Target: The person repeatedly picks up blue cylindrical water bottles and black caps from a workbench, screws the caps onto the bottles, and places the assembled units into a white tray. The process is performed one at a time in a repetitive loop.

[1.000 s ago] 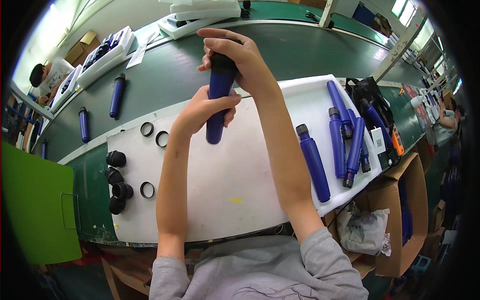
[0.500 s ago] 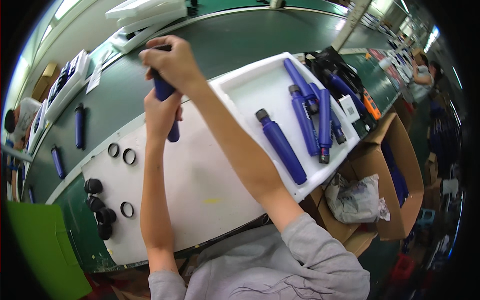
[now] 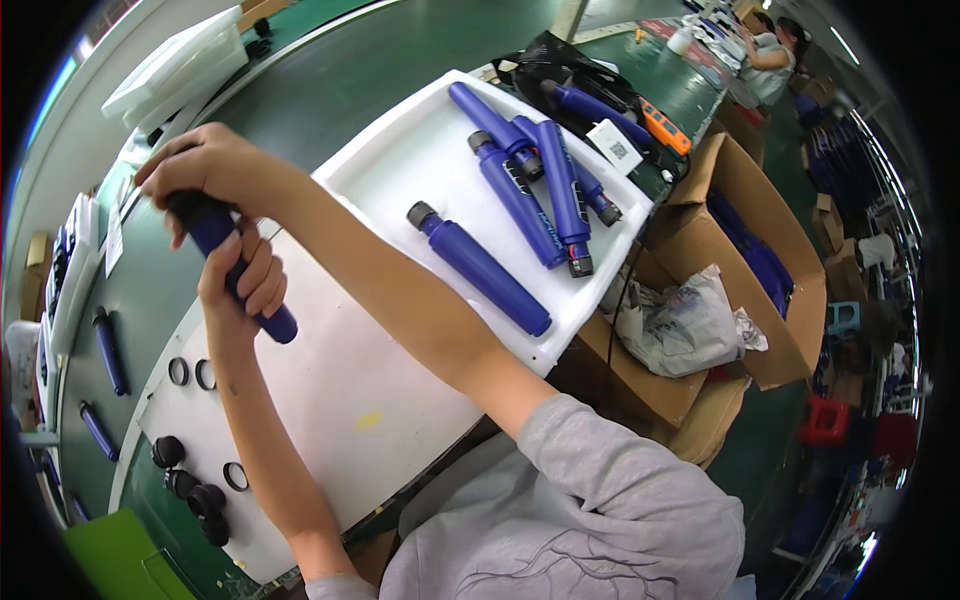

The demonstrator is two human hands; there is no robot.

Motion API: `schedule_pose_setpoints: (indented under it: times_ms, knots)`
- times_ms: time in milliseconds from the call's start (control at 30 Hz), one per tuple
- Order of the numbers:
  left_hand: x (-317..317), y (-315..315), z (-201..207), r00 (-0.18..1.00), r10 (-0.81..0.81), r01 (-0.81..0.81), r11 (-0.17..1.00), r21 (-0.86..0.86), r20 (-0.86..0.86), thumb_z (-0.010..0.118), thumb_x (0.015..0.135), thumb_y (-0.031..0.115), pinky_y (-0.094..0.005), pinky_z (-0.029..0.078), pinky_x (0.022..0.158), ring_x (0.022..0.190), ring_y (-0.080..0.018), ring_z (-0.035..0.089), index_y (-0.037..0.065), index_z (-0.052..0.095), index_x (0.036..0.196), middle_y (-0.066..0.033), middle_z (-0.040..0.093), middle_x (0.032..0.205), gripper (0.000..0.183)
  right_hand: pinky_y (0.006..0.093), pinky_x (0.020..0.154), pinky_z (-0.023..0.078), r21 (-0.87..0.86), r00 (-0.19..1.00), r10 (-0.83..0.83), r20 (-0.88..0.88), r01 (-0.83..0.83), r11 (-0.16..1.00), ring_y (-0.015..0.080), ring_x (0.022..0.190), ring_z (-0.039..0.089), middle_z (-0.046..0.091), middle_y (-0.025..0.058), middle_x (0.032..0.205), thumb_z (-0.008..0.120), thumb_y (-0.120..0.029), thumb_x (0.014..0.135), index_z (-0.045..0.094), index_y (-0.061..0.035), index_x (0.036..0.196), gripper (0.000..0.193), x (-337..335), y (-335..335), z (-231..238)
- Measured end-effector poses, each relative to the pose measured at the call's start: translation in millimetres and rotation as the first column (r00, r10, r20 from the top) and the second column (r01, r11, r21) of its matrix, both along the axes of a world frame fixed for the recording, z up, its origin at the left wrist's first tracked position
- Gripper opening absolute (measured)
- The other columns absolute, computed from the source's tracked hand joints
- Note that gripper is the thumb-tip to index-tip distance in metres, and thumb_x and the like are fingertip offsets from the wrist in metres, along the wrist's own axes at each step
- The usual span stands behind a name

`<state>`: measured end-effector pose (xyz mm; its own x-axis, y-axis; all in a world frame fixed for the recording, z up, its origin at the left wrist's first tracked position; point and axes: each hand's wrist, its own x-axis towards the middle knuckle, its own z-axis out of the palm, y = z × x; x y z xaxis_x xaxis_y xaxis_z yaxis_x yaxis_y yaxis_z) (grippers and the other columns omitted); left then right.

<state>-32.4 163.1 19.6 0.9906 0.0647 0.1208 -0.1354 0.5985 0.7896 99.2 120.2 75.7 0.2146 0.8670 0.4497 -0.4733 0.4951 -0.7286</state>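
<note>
Wrapped round its middle, the left hand (image 3: 247, 278) clasps a tilted blue microphone body (image 3: 208, 228) while the right hand (image 3: 208, 168) grips its black upper end. The right forearm (image 3: 400, 290) slants up leftward past the white foam tray (image 3: 395, 185); the body's lower end hangs over the white mat (image 3: 325, 390).

Left fingers (image 3: 264, 286), right fingers (image 3: 172, 161) curled

Slim blue plastic tubes (image 3: 482, 270): one held tube (image 3: 214, 230); five in one white foam tray (image 3: 388, 165); at least two on green desk (image 3: 150, 325). Thin round black rings (image 3: 171, 371): three. Stubby black caps (image 3: 206, 501): four.
</note>
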Motion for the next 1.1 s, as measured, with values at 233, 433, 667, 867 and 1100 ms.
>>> schedule_pose_setpoints:
  times_ms: [233,433,667,867,1100]
  knots:
    - [-0.5,-5.4,14.0,0.862,0.480,-0.384,0.830,0.404,-0.166,0.064,0.092,0.028,-0.0261,0.037,0.041,0.042,-0.0103,0.042,0.009,0.049,0.089,0.0013,0.042,0.058,0.024,0.0326,0.054,0.059,-0.158,0.943,-0.306,0.133,0.325,0.933,0.0204,0.056,0.067,0.068,0.0152,0.080,0.076,-0.011,0.081,0.062,0.0088,0.106,0.035,-11.6,5.0,8.1]
    - [-18.8,11.3,-1.1,0.987,0.157,-0.149,0.975,0.168,-0.034,0.075,0.083,0.019,-0.0292,0.049,0.049,0.054,-0.0155,0.057,0.002,0.054,0.097,-0.0068,0.057,0.071,0.031,0.0368,0.076,0.060,-0.026,0.958,-0.021,0.287,0.030,0.999,0.0151,0.071,0.065,0.060,0.0052,0.084,0.068,-0.022,0.091,0.058,0.0084,0.124,0.045,-8.4,-7.4,14.6]
    - [-8.1,-2.5,-1.3,1.000,0.008,-0.009,0.999,-0.037,-0.013,0.067,0.083,0.010,-0.0285,0.037,0.040,0.042,-0.0111,0.043,0.007,0.048,0.071,-0.0016,0.045,0.054,0.023,0.0317,0.067,0.051,-0.046,0.975,0.067,0.214,-0.059,0.997,0.0146,0.071,0.055,0.052,0.0044,0.085,0.063,-0.019,0.092,0.048,0.0104,0.134,0.053,6.9,-2.8,5.5]
    - [-7.2,4.7,-2.9,0.826,0.563,-0.488,0.739,0.464,-0.029,0.064,0.068,0.010,-0.0279,0.046,0.042,0.043,-0.0154,0.055,0.004,0.053,0.063,-0.0073,0.057,0.055,0.014,0.0325,0.073,0.054,-0.156,0.830,-0.417,0.371,0.499,0.853,0.0166,0.076,0.059,0.055,0.0065,0.086,0.070,-0.022,0.090,0.058,0.0087,0.121,0.045,-9.6,14.8,-1.7]
    - [-16.8,12.5,2.0,0.966,0.260,-0.237,0.892,0.385,-0.007,0.075,0.074,0.014,-0.0295,0.049,0.049,0.046,-0.0171,0.058,0.002,0.059,0.071,-0.0081,0.060,0.060,0.020,0.0323,0.078,0.049,0.010,0.977,0.035,0.210,-0.038,0.999,0.0150,0.080,0.054,0.052,0.0047,0.088,0.062,-0.022,0.096,0.054,0.0064,0.129,0.045,14.7,9.3,-8.8]
